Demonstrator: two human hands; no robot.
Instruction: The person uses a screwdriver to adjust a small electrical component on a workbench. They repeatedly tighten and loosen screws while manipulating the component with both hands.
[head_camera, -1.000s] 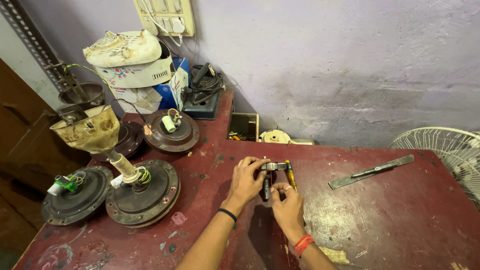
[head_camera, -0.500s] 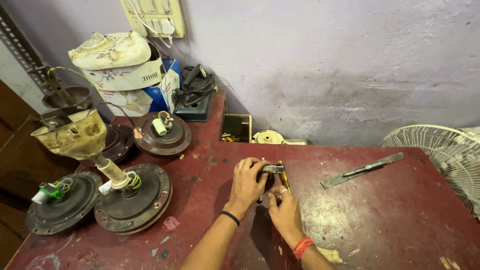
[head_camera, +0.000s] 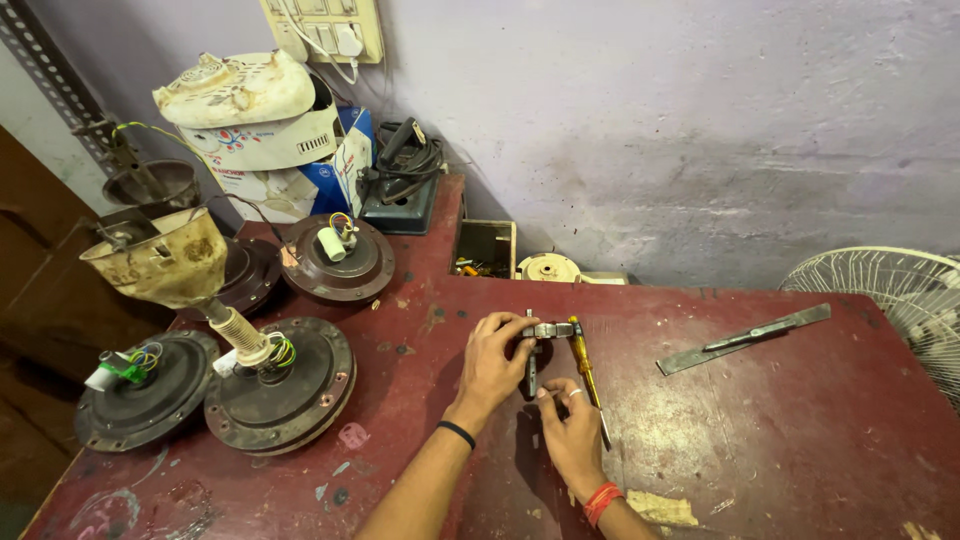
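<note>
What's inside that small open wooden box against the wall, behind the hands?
The wooden box shows a dark interior with a few small bits at its bottom, some orange and yellow. They are too small to tell what they are, and the box's near wall hides the rest of the floor.

Surface: worn red table (head_camera: 760, 430).
Left side: three round fan motors (head_camera: 280, 385).
Middle: small metal tool (head_camera: 545, 332), yellow-handled screwdriver (head_camera: 583, 365).
Right: flat metal bar (head_camera: 745, 338).

Bare forearms, black band at left wrist (head_camera: 457, 433), orange-red band at right wrist (head_camera: 601, 499)
</note>
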